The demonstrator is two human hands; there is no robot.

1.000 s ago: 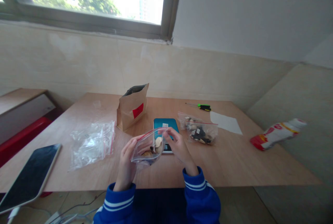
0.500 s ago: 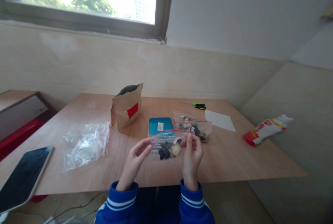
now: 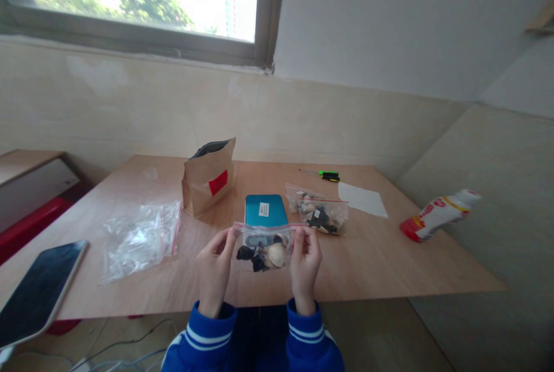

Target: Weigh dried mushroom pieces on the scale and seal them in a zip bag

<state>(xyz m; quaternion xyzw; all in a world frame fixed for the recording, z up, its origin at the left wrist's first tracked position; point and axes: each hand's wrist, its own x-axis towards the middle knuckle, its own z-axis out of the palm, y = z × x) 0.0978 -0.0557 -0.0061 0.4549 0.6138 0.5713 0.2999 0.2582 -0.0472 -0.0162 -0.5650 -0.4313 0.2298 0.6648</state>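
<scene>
I hold a small clear zip bag (image 3: 263,247) with a red seal strip upright above the near edge of the wooden table (image 3: 381,262). Dark and pale pieces lie at its bottom. My left hand (image 3: 215,268) pinches the bag's top left corner and my right hand (image 3: 304,261) pinches the top right corner. Just behind the bag lies a teal scale (image 3: 265,210).
A brown paper pouch (image 3: 209,176) with a red label stands open behind the scale. Two filled zip bags (image 3: 321,215) lie to the right, a pile of empty zip bags (image 3: 141,237) to the left. A tablet (image 3: 37,294), screwdriver (image 3: 328,175), white paper (image 3: 362,199) and bottle (image 3: 439,214) surround them.
The bag went from tilted and open in front of the scale to held flat and upright by both top corners. My hands moved slightly left and nearer.
</scene>
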